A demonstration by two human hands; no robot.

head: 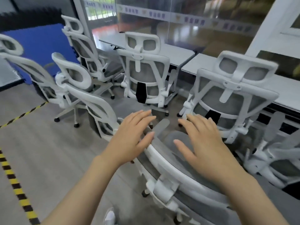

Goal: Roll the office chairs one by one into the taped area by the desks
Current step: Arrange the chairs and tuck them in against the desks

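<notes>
A row of white desks (pixel 177 53) runs along a glass wall from twelve o'clock round to three. Yellow-and-black floor tape (pixel 16 181) marks a line at nine o'clock and another at seven, with grey floor between.

Several white-framed office chairs with grey mesh crowd the space by the desks. One chair (pixel 146 73) stands at twelve o'clock, its back to the viewer, close against a desk. Another (pixel 233 98) sits at two o'clock, also backed toward the viewer. More stand at ten and eleven o'clock, turned sideways. A further one lies partly out of view at four o'clock.

The nearest chair (pixel 168 163) sits at six o'clock, directly under the person's arms, its curved white top rail tilted across the view. Its mesh is soft and will give under pressure. The plastic rail looks stiff and smooth. On castors, it should roll lightly and may swivel if pushed off-centre. The rail either side of the centre bracket seems the best hold.

The left hand (pixel 134 138) hovers just above the rail's left end, fingers spread and straight, grasping nothing. The right hand (pixel 206 143) hovers over the mesh beyond the rail, fingers likewise loose and spread, holding nothing. Whether either palm touches the chair cannot be told.
</notes>
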